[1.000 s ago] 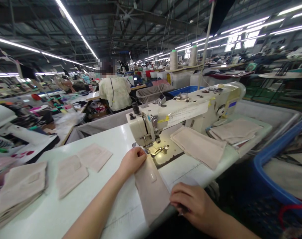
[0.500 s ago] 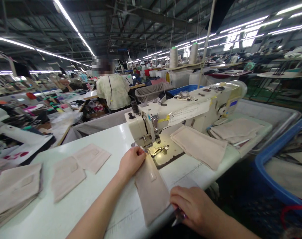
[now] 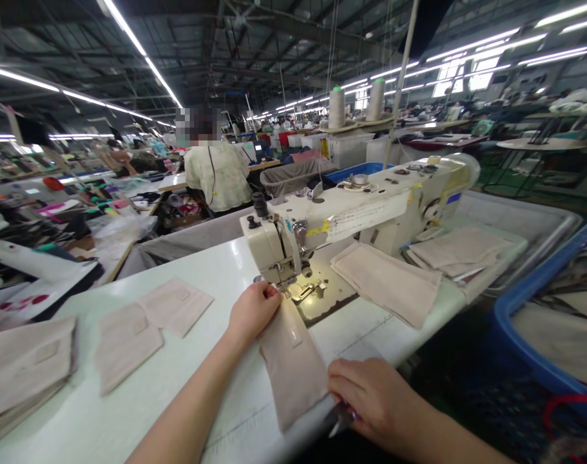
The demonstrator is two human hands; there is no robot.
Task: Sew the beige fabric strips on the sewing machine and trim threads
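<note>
A beige fabric piece [image 3: 293, 370] with a small stitched patch lies on the pale table, its far end under the needle area of the sewing machine [image 3: 271, 248]. My left hand [image 3: 254, 312] is closed on its far left edge, thumb and fingers pinched close beside the presser foot. At the near right corner of the fabric my right hand [image 3: 370, 396] is closed, fingertips at the edge. Pointed metal blades, looking like thread snips [image 3: 340, 422], stick out below its fingers; their handle is mostly hidden in the palm.
Two beige pieces [image 3: 129, 341] lie left of my arm, beside a stack [image 3: 27, 374] at the far left. More fabric pieces [image 3: 387, 283] rest right of the needle. A blue basket [image 3: 508, 316] holding fabric stands at right. Beyond the table a person [image 3: 218, 174] sits facing away.
The view has shifted slightly. Both hands keep their hold, and the fabric stays almost where it was under the machine.
</note>
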